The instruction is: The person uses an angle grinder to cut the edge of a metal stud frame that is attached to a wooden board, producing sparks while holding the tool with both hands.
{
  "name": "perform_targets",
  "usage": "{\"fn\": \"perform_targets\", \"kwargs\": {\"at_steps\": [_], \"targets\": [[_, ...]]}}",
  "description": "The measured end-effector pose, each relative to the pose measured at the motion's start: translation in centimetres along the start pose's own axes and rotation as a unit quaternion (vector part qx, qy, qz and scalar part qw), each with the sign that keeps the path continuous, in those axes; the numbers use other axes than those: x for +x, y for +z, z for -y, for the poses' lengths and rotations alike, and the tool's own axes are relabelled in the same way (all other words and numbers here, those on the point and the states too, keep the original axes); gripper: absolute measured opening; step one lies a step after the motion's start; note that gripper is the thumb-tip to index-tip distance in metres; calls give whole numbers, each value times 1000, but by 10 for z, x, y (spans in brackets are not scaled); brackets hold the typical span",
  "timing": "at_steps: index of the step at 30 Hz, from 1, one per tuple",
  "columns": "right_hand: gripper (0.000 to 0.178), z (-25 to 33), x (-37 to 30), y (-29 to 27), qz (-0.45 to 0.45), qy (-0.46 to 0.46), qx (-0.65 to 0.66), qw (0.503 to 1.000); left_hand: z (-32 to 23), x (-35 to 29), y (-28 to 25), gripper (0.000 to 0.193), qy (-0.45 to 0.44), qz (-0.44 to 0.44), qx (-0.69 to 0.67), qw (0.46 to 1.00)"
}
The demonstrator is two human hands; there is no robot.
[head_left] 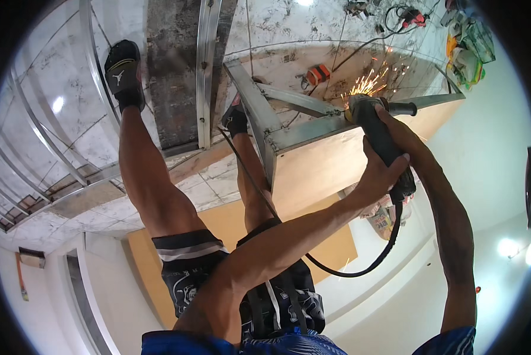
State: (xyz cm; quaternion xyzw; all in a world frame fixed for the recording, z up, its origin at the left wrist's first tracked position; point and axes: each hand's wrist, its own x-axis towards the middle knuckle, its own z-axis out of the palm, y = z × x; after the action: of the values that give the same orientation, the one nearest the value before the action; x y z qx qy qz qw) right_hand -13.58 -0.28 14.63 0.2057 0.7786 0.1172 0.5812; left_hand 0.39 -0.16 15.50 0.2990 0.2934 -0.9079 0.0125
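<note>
An angle grinder, dark and cylindrical, is in both my hands. My left hand wraps round the rear of its body, near the cord. Closer to the head, my right hand grips the body below the black side handle. The grinder's head meets the upper edge of a grey metal frame, and orange sparks fly off past it. The disc itself is hidden. A pale wooden panel forms the frame's near side. From the grinder a black cord loops down and left.
Beside my feet stands a long metal channel over a dark stained board. Curved metal bars lie at the left. An orange-and-black object sits on the tiled floor beyond the frame. Bags and a red tool are farther off.
</note>
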Motion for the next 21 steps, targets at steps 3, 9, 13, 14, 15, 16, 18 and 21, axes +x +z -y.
{"fn": "perform_targets", "kwargs": {"at_steps": [3,9,13,14,15,16,18,21], "targets": [[56,12,2,-12,-19,-5,-16,1000,4,2,16,91,32,-49,18,998],[59,6,7,-4,-19,-8,-13,1000,2,6,2,88,29,-46,47,997],[62,12,11,-10,-24,-7,-52,998,6,6,3,87,63,-31,31,997],[62,8,12,-11,-26,-5,-53,998,8,6,3,86,72,-40,39,996],[62,-1,13,-13,-28,-4,-54,998,10,7,3,85,81,-49,48,994],[63,-5,10,-12,-31,-1,-54,998,9,6,5,85,67,-43,39,996],[65,-4,11,-15,-28,1,-54,998,7,3,7,85,41,-31,21,998],[67,-5,13,-22,-12,-4,-95,995,17,2,9,77,97,-52,58,992]]}}
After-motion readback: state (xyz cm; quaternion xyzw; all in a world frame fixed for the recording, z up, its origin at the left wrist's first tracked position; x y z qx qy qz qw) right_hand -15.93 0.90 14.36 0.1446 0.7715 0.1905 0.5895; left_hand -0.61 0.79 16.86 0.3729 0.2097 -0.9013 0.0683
